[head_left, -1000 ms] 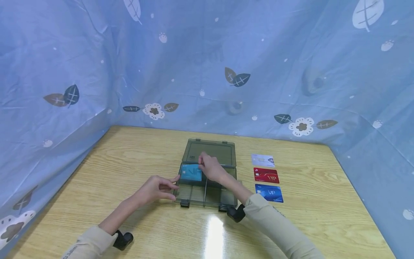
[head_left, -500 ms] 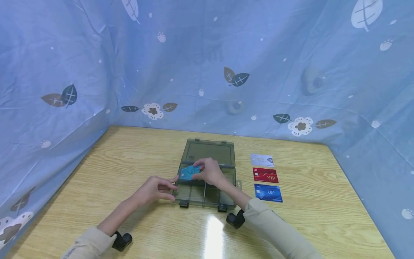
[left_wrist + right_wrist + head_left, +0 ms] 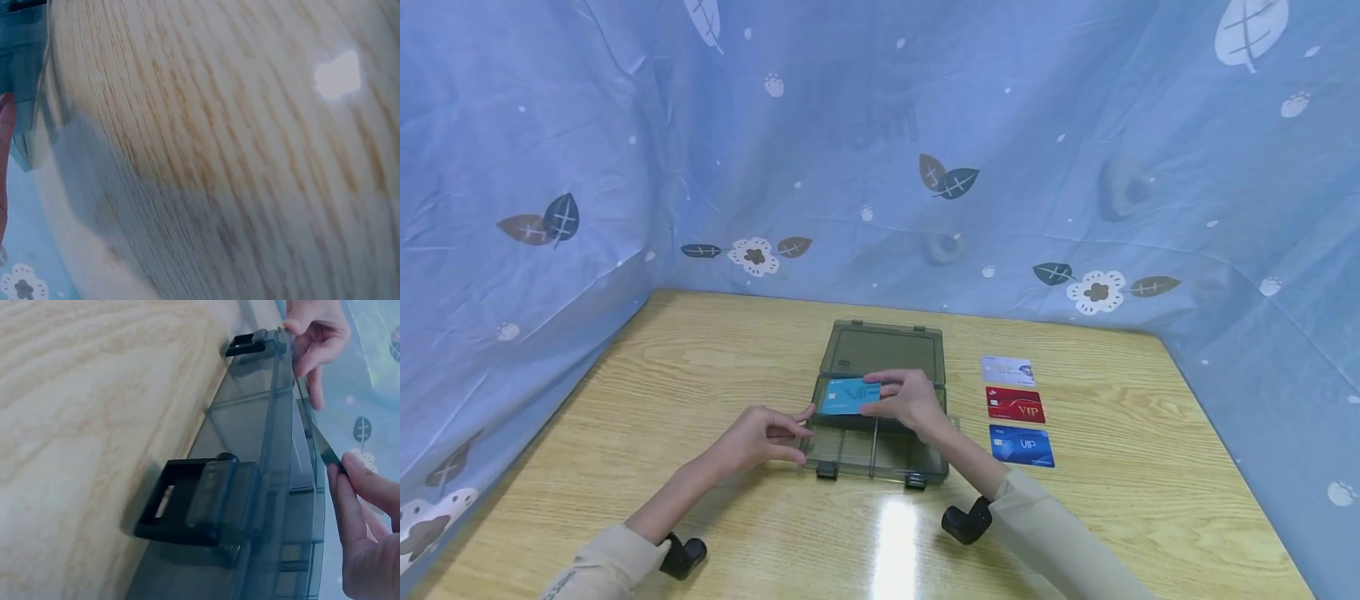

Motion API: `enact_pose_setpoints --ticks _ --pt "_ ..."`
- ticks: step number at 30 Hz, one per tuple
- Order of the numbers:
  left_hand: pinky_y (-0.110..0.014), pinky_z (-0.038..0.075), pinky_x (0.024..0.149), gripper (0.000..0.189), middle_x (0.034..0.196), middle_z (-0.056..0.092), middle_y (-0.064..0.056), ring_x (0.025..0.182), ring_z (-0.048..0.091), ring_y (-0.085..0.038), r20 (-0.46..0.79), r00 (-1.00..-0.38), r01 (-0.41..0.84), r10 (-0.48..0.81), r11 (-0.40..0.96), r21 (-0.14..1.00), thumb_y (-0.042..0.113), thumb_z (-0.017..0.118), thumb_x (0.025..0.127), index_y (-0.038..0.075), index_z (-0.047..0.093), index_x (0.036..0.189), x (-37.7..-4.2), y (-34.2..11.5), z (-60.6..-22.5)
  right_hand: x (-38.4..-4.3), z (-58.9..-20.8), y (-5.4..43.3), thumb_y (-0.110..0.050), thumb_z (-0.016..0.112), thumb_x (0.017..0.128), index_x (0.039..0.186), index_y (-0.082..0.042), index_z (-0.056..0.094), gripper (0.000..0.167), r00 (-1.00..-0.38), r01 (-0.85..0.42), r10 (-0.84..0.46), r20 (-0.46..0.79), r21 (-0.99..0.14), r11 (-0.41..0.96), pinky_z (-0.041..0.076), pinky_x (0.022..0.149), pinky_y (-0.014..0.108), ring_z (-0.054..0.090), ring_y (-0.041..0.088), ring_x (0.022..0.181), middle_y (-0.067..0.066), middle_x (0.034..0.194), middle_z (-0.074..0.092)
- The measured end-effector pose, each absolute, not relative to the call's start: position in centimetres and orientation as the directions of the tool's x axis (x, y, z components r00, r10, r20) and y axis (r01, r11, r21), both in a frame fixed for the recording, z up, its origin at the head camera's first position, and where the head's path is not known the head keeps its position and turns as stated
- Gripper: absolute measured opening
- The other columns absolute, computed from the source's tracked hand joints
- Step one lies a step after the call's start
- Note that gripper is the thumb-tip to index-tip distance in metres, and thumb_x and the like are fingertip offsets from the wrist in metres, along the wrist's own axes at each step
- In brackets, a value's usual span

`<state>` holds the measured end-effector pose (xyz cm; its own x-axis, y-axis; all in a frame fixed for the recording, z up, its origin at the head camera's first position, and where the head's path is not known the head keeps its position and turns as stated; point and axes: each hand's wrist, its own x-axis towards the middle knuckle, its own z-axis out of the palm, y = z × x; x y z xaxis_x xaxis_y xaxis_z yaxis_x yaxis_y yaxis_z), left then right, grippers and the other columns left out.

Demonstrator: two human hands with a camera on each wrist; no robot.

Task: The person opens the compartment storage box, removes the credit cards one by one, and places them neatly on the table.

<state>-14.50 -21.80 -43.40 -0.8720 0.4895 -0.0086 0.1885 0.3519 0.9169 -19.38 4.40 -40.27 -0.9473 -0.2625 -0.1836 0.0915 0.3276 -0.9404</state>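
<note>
A smoky translucent plastic compartment box lies on the table, its lid folded back. My right hand pinches a teal card by its right end, thumb in front and fingers behind. That card is tilted over the back left of the box. Seen edge-on in the right wrist view, the card slants down toward the box from the right hand. My left hand rests its spread thumb and forefinger against the box's left side. Only one finger of it shows in the left wrist view.
Right of the box lie a silver card, a red VIP card and a blue VIP card in a column. Two black latches jut from the box's front. A blue patterned cloth hangs around the wooden table.
The right hand first held the teal card's upper right corner, then regripped its right end. The card is now lifted and shifted slightly right. The left hand has stayed put.
</note>
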Motion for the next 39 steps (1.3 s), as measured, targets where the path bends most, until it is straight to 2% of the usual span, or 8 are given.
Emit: enact_pose_setpoints --ticks 4,7,15,23,29,33,36,39 --pt "-0.029 0.055 0.087 0.034 0.136 0.046 -0.027 0.113 0.059 -0.033 -0.009 -0.873 0.193 0.488 0.363 0.912 0.012 0.079 0.074 -0.005 0.071 0.103 -14.4 -21.8 -43.3 -18.9 -40.3 5.0 -0.008 0.084 0.072 0.111 -0.013 0.073 0.04 -0.955 0.107 -0.23 -0.186 -0.943 0.316 0.048 0.061 0.022 0.065 0.017 0.092 0.01 0.103 0.071" --pt "-0.029 0.055 0.087 0.034 0.136 0.046 -0.027 0.112 0.059 -0.033 -0.011 -0.873 0.199 0.487 0.376 0.905 0.013 0.079 0.074 -0.005 0.071 0.102 -14.4 -21.8 -43.3 -18.6 -40.4 5.5 -0.008 0.083 0.074 0.112 -0.013 0.072 0.04 -0.956 0.107 -0.232 -0.181 -0.948 0.3 0.04 0.056 0.022 0.062 0.013 0.079 0.011 0.101 0.072" --pt "-0.029 0.055 0.087 0.034 0.135 0.046 -0.027 0.112 0.059 -0.033 -0.015 -0.875 0.192 0.484 0.375 0.907 0.012 0.08 0.073 -0.004 0.071 0.102 -14.6 -21.8 -43.4 -18.0 -41.2 6.9 -0.006 0.082 0.075 0.118 -0.007 0.069 0.045 -0.942 0.083 -0.297 -0.154 -0.968 0.237 0.036 0.056 0.022 0.044 0.01 0.056 0.0 0.063 0.058" --pt "-0.03 0.055 0.087 0.034 0.135 0.046 -0.027 0.114 0.058 -0.034 -0.013 -0.874 0.187 0.486 0.361 0.914 0.011 0.08 0.073 -0.005 0.071 0.102 -14.5 -21.9 -43.5 -17.4 -41.1 8.3 -0.007 0.08 0.077 0.126 -0.009 0.064 0.051 -0.922 0.104 -0.352 -0.16 -0.98 0.172 0.036 0.055 0.023 0.037 0.008 0.052 -0.004 0.053 0.04" --pt "-0.03 0.054 0.088 0.035 0.136 0.045 -0.026 0.113 0.059 -0.032 -0.016 -0.873 0.184 0.488 0.359 0.915 0.013 0.08 0.074 -0.004 0.071 0.103 -14.5 -21.9 -43.5 -16.9 -41.6 9.2 -0.006 0.079 0.079 0.13 -0.005 0.06 0.055 -0.907 0.118 -0.391 -0.159 -0.985 0.126 0.046 0.066 0.02 0.05 0.007 0.06 -0.002 0.06 0.058" --pt "-0.031 0.054 0.088 0.035 0.137 0.045 -0.026 0.112 0.06 -0.031 -0.015 -0.872 0.185 0.488 0.358 0.915 0.013 0.08 0.074 -0.004 0.071 0.103 -14.5 -22.0 -43.5 -16.6 -42.0 9.8 -0.006 0.078 0.079 0.131 -0.004 0.058 0.056 -0.901 0.118 -0.408 -0.149 -0.988 0.099 0.047 0.066 0.019 0.048 0.008 0.06 -0.001 0.058 0.056" --pt "-0.03 0.055 0.088 0.034 0.137 0.045 -0.026 0.113 0.059 -0.031 -0.016 -0.872 0.183 0.49 0.357 0.916 0.013 0.08 0.074 -0.004 0.071 0.103 -14.5 -22.0 -43.5 -16.5 -42.2 10.3 -0.005 0.078 0.08 0.132 -0.003 0.057 0.056 -0.896 0.125 -0.419 -0.147 -0.989 0.08 0.053 0.07 0.02 0.06 0.007 0.067 0.003 0.068 0.068" --pt "-0.03 0.055 0.087 0.034 0.137 0.045 -0.026 0.112 0.06 -0.031 -0.013 -0.871 0.187 0.49 0.356 0.915 0.012 0.08 0.074 -0.004 0.071 0.103 -14.5 -22.0 -43.5 -16.3 -42.2 10.6 -0.006 0.077 0.08 0.133 -0.001 0.056 0.057 -0.893 0.137 -0.424 -0.154 -0.988 0.07 0.057 0.078 0.025 0.069 0.014 0.087 0.014 0.094 0.073"
